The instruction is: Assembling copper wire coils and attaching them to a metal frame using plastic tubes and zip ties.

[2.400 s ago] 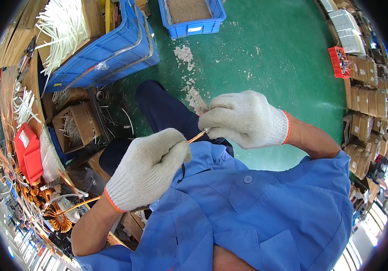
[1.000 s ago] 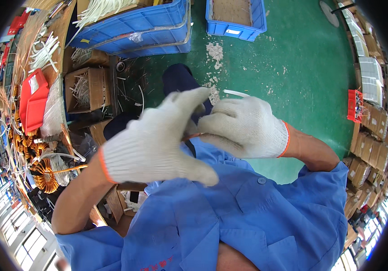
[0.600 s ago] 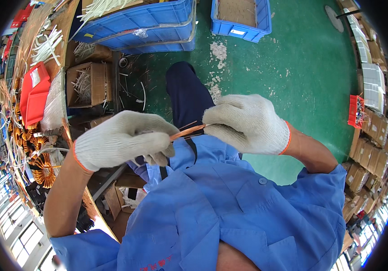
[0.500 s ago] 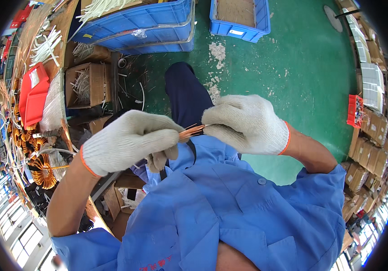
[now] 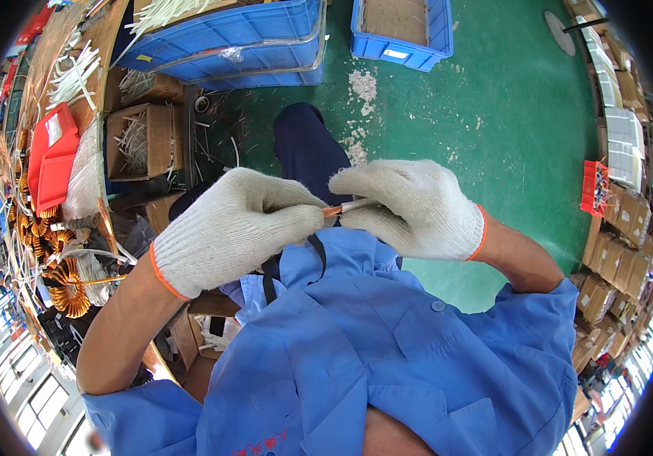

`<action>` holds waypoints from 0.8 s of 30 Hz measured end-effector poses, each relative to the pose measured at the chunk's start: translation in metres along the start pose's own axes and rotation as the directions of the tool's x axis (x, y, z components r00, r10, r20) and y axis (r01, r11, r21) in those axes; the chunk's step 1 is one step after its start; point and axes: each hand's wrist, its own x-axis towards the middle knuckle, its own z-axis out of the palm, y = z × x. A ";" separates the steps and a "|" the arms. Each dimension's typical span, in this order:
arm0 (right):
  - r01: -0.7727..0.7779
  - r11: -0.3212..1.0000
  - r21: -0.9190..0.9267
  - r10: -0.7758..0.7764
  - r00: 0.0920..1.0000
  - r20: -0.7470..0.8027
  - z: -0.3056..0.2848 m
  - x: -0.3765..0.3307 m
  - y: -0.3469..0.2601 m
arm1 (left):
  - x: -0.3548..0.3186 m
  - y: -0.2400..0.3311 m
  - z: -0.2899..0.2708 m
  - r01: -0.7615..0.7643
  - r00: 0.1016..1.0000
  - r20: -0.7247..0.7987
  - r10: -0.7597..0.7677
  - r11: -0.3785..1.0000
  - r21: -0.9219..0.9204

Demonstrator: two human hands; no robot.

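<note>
In front of my body, both hands work in white knit gloves with orange cuffs. My left hand [image 5: 246, 228] is closed, thumb and fingers pinching a short bundle of copper wire [image 5: 332, 212]. Thin white tubing [image 5: 358, 204] sits between the fingers of my right hand [image 5: 421, 209], one end meeting the copper. Whether the strands run inside the tubing is too small to tell. My left glove hides the rest of the bundle.
At left, a workbench carries a red bin [image 5: 54, 156], copper-wound coils [image 5: 69, 289] and loose white tubes [image 5: 75, 74]. Below it stands a cardboard box [image 5: 165, 140] of tube pieces. Blue crates [image 5: 273, 42] are stacked ahead; another blue crate [image 5: 402, 55] sits on the green floor.
My left hand has moved slightly right, closer to my right hand. The copper strands, fanned out before, are now gathered tightly. White tubing now shows at my right fingertips.
</note>
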 end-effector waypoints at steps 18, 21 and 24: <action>0.152 0.974 -0.167 -0.151 0.988 0.020 0.001 0.010 -0.001 | 0.001 -0.001 0.001 -0.073 0.997 -0.003 0.074 0.993 0.094; 0.126 0.976 -0.175 -0.115 0.990 0.077 -0.002 0.011 -0.006 | -0.001 -0.009 0.009 -0.184 0.980 -0.052 0.194 0.971 0.153; 0.072 0.996 -0.061 -0.069 0.997 0.045 0.001 0.008 -0.003 | -0.003 -0.007 0.012 -0.205 0.970 -0.095 0.223 0.963 0.173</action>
